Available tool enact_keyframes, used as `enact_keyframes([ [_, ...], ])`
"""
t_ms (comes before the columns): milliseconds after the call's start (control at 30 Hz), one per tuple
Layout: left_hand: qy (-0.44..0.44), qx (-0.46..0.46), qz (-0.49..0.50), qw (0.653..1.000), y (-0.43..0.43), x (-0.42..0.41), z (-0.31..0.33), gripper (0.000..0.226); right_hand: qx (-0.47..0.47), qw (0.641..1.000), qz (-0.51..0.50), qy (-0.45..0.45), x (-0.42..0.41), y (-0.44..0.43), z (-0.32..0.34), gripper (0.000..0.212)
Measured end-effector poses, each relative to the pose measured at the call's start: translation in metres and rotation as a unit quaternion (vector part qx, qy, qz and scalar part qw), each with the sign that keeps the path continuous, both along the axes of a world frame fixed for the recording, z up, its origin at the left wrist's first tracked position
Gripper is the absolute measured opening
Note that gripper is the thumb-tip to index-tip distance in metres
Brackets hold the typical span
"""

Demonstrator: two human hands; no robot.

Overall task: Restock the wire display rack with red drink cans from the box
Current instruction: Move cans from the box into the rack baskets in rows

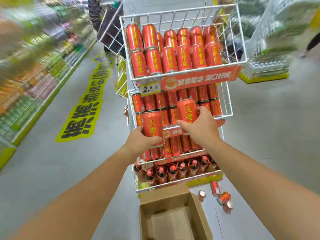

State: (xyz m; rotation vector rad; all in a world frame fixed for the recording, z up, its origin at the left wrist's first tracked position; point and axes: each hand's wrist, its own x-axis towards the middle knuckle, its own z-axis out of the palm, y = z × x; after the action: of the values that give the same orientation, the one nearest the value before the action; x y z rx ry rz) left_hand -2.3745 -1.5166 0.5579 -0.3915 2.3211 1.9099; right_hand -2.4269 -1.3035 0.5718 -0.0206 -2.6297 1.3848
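Two cans held
The left hand [141, 138] and right hand [201, 126] wrap smooth, likely heavy round red metal drink cans [152, 124] at the middle.

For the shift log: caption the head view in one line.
Left hand grips one red can, right hand a second can, at the wire rack above the open box.

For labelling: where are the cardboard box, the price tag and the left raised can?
cardboard box [199, 215], head view, its right wall.
price tag [149, 89], head view, its printed number.
left raised can [152, 123], head view, its red side.
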Motion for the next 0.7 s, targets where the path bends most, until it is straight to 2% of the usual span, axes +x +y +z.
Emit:
enact_keyframes([
  [200, 0.062, -0.001, -0.014, 0.998, 0.001, -0.032, 0.053, 0.041, 0.012, 0.999, -0.026, 0.046, -0.017, -0.003, 0.055, 0.067],
  [267, 0.080, 0.008, -0.014, 0.997, 0.002, -0.045, 0.070, 0.042, 0.003, 0.998, -0.025, 0.065, -0.027, -0.001, 0.071, 0.063],
  [433, 0.116, -0.018, -0.006, 0.993, 0.004, -0.082, 0.110, 0.037, -0.017, 0.997, -0.013, 0.077, -0.070, 0.004, 0.109, 0.082],
  [533, 0.134, -0.048, 0.019, 0.990, 0.007, -0.110, 0.134, 0.042, -0.022, 0.996, 0.000, 0.083, -0.105, 0.011, 0.128, 0.091],
  [700, 0.151, -0.094, 0.053, 0.983, 0.021, -0.167, 0.172, 0.050, -0.021, 0.994, 0.028, 0.106, -0.175, 0.027, 0.150, 0.081],
])
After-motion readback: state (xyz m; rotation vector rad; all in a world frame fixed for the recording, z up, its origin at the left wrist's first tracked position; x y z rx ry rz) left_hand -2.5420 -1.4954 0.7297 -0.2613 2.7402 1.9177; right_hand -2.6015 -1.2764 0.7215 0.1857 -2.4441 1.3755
